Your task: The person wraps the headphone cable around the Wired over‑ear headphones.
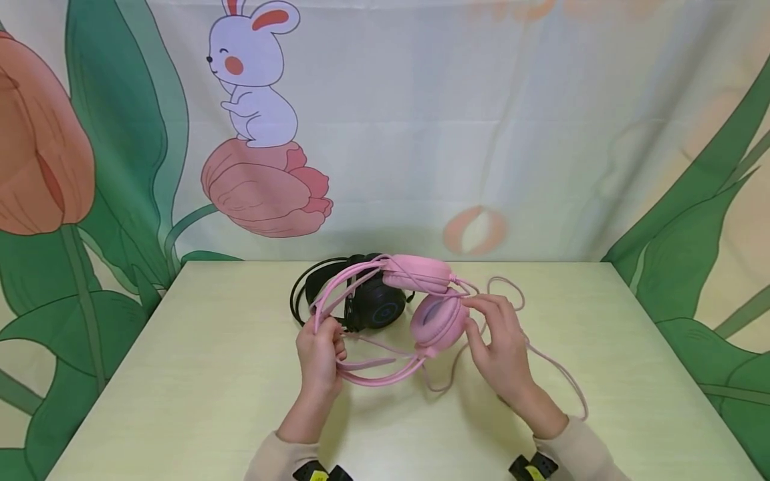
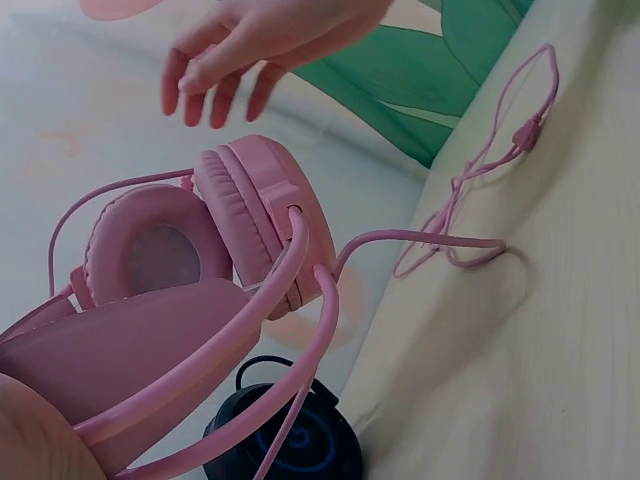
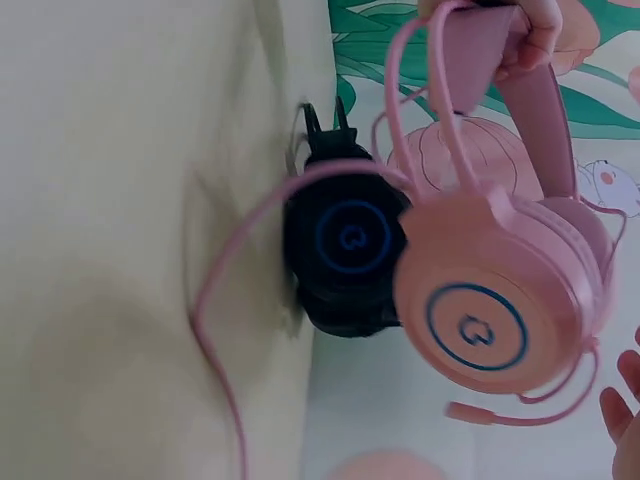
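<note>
Pink over-ear headphones (image 1: 419, 272) are held up above the table, their two ear cups pointing to the right. My left hand (image 1: 321, 354) grips them by the headband, fingers curled round it. Beside the cups is my right hand (image 1: 500, 341), with its fingers loosely bent. The left wrist view shows a gap between this right hand (image 2: 285, 40) and the nearest cup (image 2: 275, 205). In the right wrist view, a blue ring and logo mark the outer face of one pink cup (image 3: 475, 325). The headphones also carry a small microphone boom (image 3: 470, 412).
Black headphones (image 1: 380, 306) sit on the table behind the pink pair, partly hidden by it. A pink cable (image 1: 562, 374) trails over the right side of the pale table (image 1: 180, 387). Behind the table hangs a printed cloth (image 1: 385, 133) with a rabbit and tulips.
</note>
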### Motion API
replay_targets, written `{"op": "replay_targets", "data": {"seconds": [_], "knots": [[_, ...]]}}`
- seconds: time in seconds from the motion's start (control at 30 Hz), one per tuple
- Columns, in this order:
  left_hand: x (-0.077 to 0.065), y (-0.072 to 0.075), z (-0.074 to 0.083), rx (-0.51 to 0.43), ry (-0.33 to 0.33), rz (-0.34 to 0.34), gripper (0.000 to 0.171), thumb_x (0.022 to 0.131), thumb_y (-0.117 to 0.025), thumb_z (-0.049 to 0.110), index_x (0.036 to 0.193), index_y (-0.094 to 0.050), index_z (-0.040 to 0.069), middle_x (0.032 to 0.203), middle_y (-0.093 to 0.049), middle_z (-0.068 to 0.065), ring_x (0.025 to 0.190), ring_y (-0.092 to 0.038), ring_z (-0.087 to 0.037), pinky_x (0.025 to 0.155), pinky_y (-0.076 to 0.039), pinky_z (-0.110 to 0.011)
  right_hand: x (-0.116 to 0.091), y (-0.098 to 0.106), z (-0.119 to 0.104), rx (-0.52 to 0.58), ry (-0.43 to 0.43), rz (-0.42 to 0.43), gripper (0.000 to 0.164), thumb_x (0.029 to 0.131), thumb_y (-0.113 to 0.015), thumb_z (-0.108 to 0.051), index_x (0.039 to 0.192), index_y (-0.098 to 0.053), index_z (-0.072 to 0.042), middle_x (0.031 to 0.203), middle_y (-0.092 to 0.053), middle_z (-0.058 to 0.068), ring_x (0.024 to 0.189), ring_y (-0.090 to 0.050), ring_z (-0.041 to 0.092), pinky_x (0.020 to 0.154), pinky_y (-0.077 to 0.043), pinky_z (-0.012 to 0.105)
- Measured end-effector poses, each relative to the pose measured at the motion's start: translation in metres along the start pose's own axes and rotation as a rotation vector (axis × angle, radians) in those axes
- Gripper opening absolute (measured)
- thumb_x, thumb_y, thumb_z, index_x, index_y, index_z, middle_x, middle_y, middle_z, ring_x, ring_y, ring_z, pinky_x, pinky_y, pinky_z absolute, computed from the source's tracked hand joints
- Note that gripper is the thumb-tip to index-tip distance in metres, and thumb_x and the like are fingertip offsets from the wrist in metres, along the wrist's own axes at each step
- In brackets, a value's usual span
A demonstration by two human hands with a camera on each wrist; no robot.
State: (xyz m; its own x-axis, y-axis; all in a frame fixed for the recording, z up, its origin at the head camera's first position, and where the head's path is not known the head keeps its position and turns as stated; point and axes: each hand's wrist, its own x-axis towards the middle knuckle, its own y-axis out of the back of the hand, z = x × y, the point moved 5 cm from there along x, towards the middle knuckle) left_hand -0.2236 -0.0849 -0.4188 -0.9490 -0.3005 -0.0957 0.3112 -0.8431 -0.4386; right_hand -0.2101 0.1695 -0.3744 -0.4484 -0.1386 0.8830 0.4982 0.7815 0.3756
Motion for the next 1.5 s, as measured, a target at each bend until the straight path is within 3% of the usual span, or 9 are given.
{"op": "replay_targets", "data": {"seconds": [0.33, 0.53, 0.77, 1.0, 1.2, 1.5], "knots": [[-0.002, 0.001, 0.008, 0.093, -0.007, -0.033, 0.013, 0.078, -0.041, -0.002, 0.071, -0.036, 0.008, 0.051, -0.03, 0.004, 0.04, -0.027, -0.006, 0.039, -0.023, -0.017, 0.039, -0.01, 0.001, -0.019, 0.354, -0.292, 0.032, 0.092, -0.04, -0.01, 0.115, -0.062, -0.011, 0.114, -0.058, 0.014, 0.101, -0.055, 0.029, 0.079, -0.046, 0.039], [-0.002, 0.002, 0.01, 0.148, -0.011, -0.044, 0.012, 0.078, -0.04, -0.001, 0.071, -0.037, 0.008, 0.051, -0.031, 0.003, 0.041, -0.028, -0.007, 0.04, -0.025, -0.017, 0.051, -0.015, -0.003, -0.071, 0.531, -0.38, 0.034, 0.094, -0.04, -0.009, 0.12, -0.06, -0.015, 0.122, -0.056, 0.013, 0.106, -0.056, 0.029, 0.077, -0.049, 0.041], [-0.001, 0.002, 0.01, 0.191, -0.004, -0.063, 0.008, 0.078, -0.04, -0.001, 0.074, -0.043, 0.006, 0.051, -0.031, 0.004, 0.043, -0.028, -0.008, 0.042, -0.025, -0.018, 0.059, -0.02, -0.011, -0.127, 0.638, -0.395, 0.037, 0.094, -0.038, -0.008, 0.122, -0.059, -0.016, 0.123, -0.057, 0.009, 0.11, -0.055, 0.025, 0.086, -0.047, 0.038], [-0.001, 0.001, 0.009, 0.233, -0.025, -0.044, 0.01, 0.077, -0.04, -0.001, 0.078, -0.049, 0.002, 0.052, -0.034, 0.002, 0.043, -0.037, -0.01, 0.044, -0.036, -0.02, 0.065, -0.026, -0.024, -0.087, 0.754, -0.358, 0.029, 0.089, -0.051, -0.014, 0.115, -0.064, -0.015, 0.119, -0.059, 0.011, 0.111, -0.056, 0.026, 0.089, -0.046, 0.038], [-0.001, 0.0, 0.009, 0.275, -0.025, -0.04, 0.009, 0.078, -0.042, 0.0, 0.081, -0.05, 0.0, 0.05, -0.039, 0.001, 0.04, -0.043, -0.011, 0.042, -0.041, -0.021, 0.069, -0.029, -0.028, -0.061, 0.788, -0.426, 0.032, 0.085, -0.052, -0.013, 0.116, -0.063, -0.012, 0.123, -0.057, 0.012, 0.113, -0.054, 0.029, 0.09, -0.046, 0.039], [-0.002, -0.003, 0.007, 0.296, 0.006, -0.084, 0.005, 0.079, -0.042, 0.001, 0.076, -0.046, 0.002, 0.049, -0.039, 0.001, 0.039, -0.041, -0.012, 0.041, -0.038, -0.022, 0.076, -0.033, -0.031, -0.09, 0.832, -0.58, 0.023, 0.08, -0.061, -0.009, 0.102, -0.066, -0.011, 0.113, -0.063, 0.005, 0.115, -0.054, 0.025, 0.099, -0.042, 0.033]]}}
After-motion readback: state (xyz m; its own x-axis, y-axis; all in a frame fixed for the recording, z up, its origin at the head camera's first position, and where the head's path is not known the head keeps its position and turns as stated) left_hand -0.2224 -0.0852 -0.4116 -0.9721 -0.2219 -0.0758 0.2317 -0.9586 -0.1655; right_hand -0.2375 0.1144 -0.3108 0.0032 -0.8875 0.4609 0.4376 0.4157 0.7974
